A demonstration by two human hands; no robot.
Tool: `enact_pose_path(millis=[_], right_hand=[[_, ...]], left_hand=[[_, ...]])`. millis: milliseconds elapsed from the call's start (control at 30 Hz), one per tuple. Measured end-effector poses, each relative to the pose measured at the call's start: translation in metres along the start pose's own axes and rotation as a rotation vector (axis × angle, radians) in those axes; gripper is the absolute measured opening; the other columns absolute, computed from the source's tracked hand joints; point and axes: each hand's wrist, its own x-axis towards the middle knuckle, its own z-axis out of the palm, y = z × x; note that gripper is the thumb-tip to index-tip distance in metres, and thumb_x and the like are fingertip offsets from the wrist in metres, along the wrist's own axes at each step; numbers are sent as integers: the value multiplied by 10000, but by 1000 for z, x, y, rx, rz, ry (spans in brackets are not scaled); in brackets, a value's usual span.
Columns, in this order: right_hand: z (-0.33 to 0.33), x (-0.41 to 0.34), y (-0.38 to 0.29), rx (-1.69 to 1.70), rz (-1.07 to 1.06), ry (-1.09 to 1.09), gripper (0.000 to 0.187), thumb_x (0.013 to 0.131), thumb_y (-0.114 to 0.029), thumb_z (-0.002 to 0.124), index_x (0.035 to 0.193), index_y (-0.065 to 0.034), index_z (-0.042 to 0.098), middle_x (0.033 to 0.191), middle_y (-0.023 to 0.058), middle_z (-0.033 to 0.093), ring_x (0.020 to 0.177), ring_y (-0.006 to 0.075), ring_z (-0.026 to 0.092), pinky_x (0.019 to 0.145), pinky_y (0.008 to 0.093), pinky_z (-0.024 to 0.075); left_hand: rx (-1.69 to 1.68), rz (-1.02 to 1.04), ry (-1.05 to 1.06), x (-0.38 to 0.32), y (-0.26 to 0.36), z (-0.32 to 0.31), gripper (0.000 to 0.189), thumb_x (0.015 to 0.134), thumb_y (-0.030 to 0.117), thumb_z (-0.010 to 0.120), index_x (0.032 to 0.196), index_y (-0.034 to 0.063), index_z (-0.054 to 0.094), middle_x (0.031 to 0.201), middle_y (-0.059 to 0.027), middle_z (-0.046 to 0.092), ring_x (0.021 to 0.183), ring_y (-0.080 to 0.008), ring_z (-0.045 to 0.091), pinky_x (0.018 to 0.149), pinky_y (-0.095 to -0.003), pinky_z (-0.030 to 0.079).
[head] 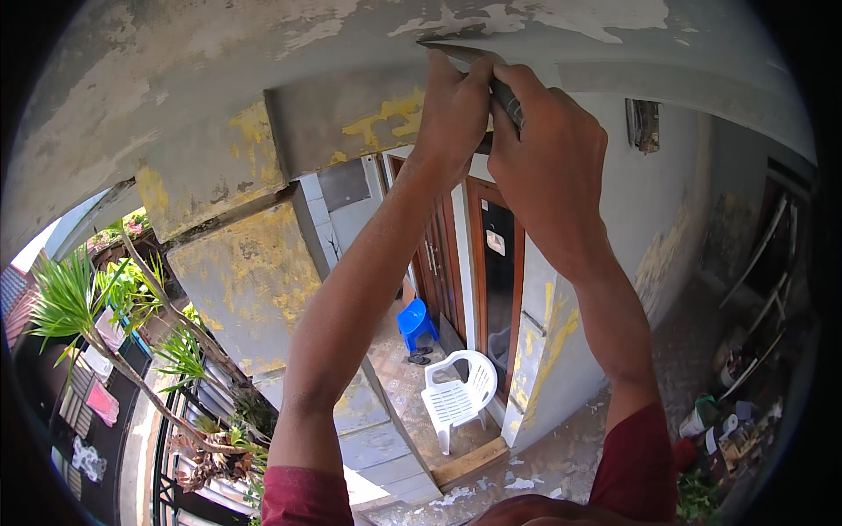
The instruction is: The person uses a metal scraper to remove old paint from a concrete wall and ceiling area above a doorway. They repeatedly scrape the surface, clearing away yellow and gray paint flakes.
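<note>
Both my arms reach up towards a grey ceiling whose paint is patchy and peeling. My right hand is closed around the dark handle of a scraper-like tool. Its pointed metal blade lies against or very near the ceiling, beside a pale peeled patch. Beside it, my left hand has its fingers at the blade and the front of the tool; whether they grip it or only press on it is hard to tell. Below the ceiling runs a beam with flaking yellow paint.
A pillar with worn yellow paint stands left of my arms. Below are a white plastic chair, a blue plastic chair and wood-framed doors. Spiky-leaved plants grow at left by a railing. Assorted clutter lies at lower right.
</note>
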Motion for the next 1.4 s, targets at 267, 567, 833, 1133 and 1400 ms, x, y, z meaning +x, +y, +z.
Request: enact_pose_path(millis=[267,567,833,1133,1400], right_hand=[[18,0,5,8,-9,-19,308,867,-38,737,1171,-61,694,759,157,686,683,303,715,639,399,542],[18,-9,27,71,-6,3,304,878,5,735,1169,-80,720,911,143,758,831,281,767,734,357,563],[11,-6,19,87,-49,4,292,883,-12,735,1168,-73,718,936,157,761,838,298,765,743,353,563],[37,-2,14,89,-79,13,261,887,-34,738,1145,-65,715,836,148,740,737,290,745,670,357,553],[50,-4,0,71,-75,8,240,901,-54,742,1139,-53,719,812,144,731,702,283,734,694,380,544]], left_hand=[[89,117,24,13,-20,-12,418,997,192,560,1292,-42,378,1091,-175,599,975,-218,613,857,-358,526],[173,36,42,-1,-9,2,497,1011,219,553,1332,-95,340,1084,-182,620,979,-214,621,854,-356,524],[86,231,85,18,-31,-4,338,1050,167,539,1322,14,410,947,-169,650,709,-226,680,604,-284,586],[158,93,41,7,-20,-34,585,1009,219,536,1370,-130,235,1109,-232,636,1015,-240,642,893,-357,524],[280,119,43,13,-21,-45,565,1004,219,538,1344,-134,257,1184,-264,597,1078,-268,633,946,-375,508]])
